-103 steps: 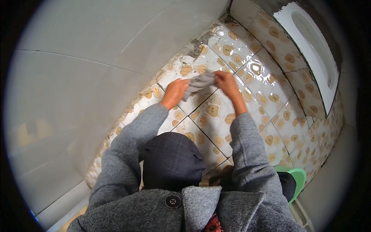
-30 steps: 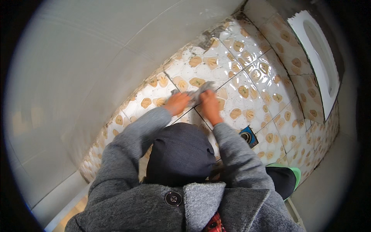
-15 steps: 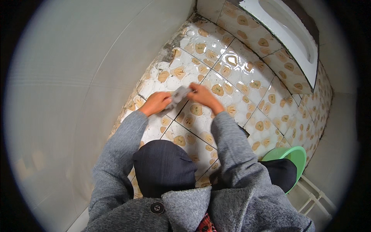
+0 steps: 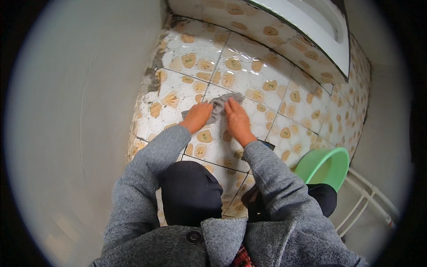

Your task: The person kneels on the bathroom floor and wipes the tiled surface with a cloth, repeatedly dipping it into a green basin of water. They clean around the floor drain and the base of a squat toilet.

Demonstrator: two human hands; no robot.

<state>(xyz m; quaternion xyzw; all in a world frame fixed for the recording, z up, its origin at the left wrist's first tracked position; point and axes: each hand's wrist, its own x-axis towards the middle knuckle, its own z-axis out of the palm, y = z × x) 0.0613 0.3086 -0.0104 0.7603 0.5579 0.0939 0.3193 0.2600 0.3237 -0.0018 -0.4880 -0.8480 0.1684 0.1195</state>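
Observation:
A crumpled grey cloth (image 4: 218,107) lies against the wet tiled floor in front of me, bunched between my two hands. My left hand (image 4: 198,116) is closed on its near left part, with a small end of cloth poking out beyond the fingers. At the cloth's right end, my right hand (image 4: 238,122) presses down with its fingers closed over the edge. The undersides of the fingers are hidden. Both forearms are in grey sleeves, reaching past my dark-clad knee (image 4: 190,191).
The floor tiles (image 4: 175,116) carry a brown pebble pattern. A grey wall (image 4: 89,111) rises at the left, with a grimy edge along its foot. At the far right stands a tiled ledge with a white basin (image 4: 307,22). A green tub (image 4: 338,162) and pale pipes (image 4: 369,191) are at the right.
The cloth has gone from being held stretched and blurred between my hands to lying bunched on the floor. My hands have moved slightly right, and the view has shifted.

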